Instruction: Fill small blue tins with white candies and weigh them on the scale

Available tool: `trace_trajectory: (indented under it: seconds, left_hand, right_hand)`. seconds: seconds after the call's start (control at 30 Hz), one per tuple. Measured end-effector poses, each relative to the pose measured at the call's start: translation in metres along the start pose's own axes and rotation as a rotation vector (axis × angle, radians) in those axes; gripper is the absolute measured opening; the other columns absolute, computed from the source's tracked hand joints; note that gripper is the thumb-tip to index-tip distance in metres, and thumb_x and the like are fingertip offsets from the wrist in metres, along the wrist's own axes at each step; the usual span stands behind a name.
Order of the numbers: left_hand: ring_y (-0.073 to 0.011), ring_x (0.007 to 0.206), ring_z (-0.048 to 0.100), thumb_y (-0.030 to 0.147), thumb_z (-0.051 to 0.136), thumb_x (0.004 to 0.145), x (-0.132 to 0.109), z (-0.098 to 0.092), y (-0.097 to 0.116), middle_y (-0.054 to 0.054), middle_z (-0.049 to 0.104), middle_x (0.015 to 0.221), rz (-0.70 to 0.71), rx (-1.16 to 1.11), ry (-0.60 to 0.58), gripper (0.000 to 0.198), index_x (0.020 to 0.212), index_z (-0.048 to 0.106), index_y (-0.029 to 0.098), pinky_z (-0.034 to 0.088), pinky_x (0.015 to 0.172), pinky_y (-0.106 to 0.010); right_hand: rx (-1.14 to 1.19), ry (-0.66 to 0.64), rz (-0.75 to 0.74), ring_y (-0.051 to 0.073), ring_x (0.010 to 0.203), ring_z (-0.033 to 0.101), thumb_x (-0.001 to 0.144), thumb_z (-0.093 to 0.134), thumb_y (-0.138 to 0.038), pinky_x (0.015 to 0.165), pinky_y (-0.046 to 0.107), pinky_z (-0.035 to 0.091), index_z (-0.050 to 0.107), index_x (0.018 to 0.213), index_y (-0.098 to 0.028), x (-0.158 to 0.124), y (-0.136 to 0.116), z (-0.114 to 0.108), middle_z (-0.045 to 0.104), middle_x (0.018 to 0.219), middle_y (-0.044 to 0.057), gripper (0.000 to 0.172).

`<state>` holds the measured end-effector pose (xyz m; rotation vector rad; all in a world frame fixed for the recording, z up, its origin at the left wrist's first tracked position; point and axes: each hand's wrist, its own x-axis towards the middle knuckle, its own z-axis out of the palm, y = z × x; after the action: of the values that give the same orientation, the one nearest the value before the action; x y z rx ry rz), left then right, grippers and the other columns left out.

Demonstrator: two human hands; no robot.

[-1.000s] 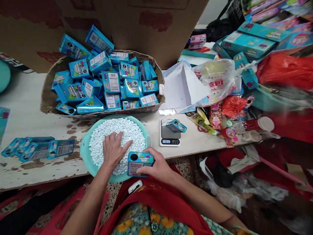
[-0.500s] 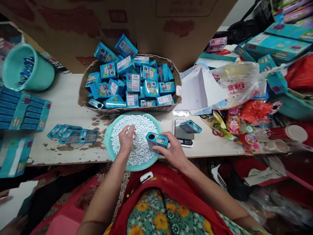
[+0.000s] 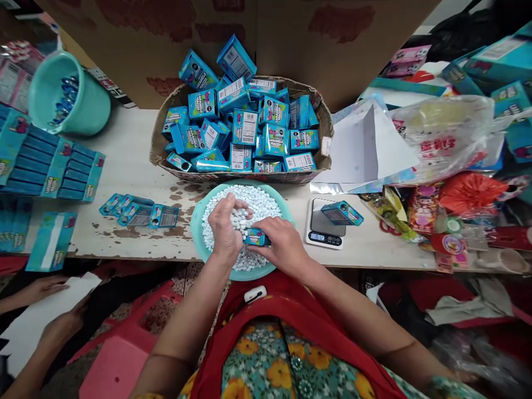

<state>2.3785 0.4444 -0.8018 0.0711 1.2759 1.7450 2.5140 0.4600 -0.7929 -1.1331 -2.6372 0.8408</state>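
My left hand (image 3: 226, 230) is cupped around a scoop of small white candies (image 3: 239, 220), just above the turquoise bowl (image 3: 197, 235). Against it my right hand (image 3: 285, 244) grips a small blue candy box (image 3: 256, 236), tilted with one end toward the left palm. More white candies (image 3: 266, 198) fill the bowl. To the right of the bowl, a digital scale (image 3: 326, 238) has another blue box (image 3: 343, 213) lying tilted on its platform. My fingers hide much of the held box, its opening included.
Behind the bowl stands a cut-down carton (image 3: 233, 176) heaped with blue boxes. Several boxes (image 3: 139, 213) lie at left, near display trays (image 3: 54, 172) and a turquoise bucket (image 3: 93, 108). Plastic bags (image 3: 440, 138) clutter the right. Another person's hands (image 3: 62, 327) hold white card.
My left hand has lifted from the candies with a scoop of them. My right hand has brought the blue box left against it. The view has shifted slightly.
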Motion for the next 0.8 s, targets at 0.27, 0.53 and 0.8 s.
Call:
trace_trajectory:
  seconds: [0.27,0.53,0.8]
  left_hand:
    - [-0.0102,0.052,0.055,0.039,0.064,0.079,0.000,0.002,0.001,0.002,0.055,0.060,0.045,0.039,0.006,0.031,0.062,0.050,0.017,0.045,0.053,-0.024]
    - [-0.0115,0.055,0.058,0.038,0.064,0.080,0.003,0.000,0.002,0.002,0.053,0.056,0.096,0.107,-0.027,0.034,0.059,0.048,0.017,0.047,0.061,-0.025]
    - [-0.0130,0.058,0.060,0.039,0.062,0.082,0.005,-0.001,0.008,0.002,0.052,0.056,0.139,0.122,-0.021,0.035,0.059,0.049,0.016,0.049,0.065,-0.028]
  right_hand:
    - [0.088,0.076,0.034,0.026,0.093,0.058,0.077,0.074,-0.037,0.080,0.038,0.044,0.060,0.105,-0.021,0.004,-0.001,0.000,0.066,0.098,0.007,0.035]
    - [0.115,0.100,0.078,0.026,0.094,0.058,0.074,0.077,-0.035,0.079,0.037,0.043,0.061,0.103,-0.021,0.010,-0.002,0.001,0.066,0.097,0.005,0.036]
    - [0.146,0.133,0.100,0.025,0.095,0.059,0.072,0.078,-0.034,0.080,0.037,0.044,0.061,0.102,-0.020,0.016,-0.002,0.003,0.066,0.096,0.005,0.037]
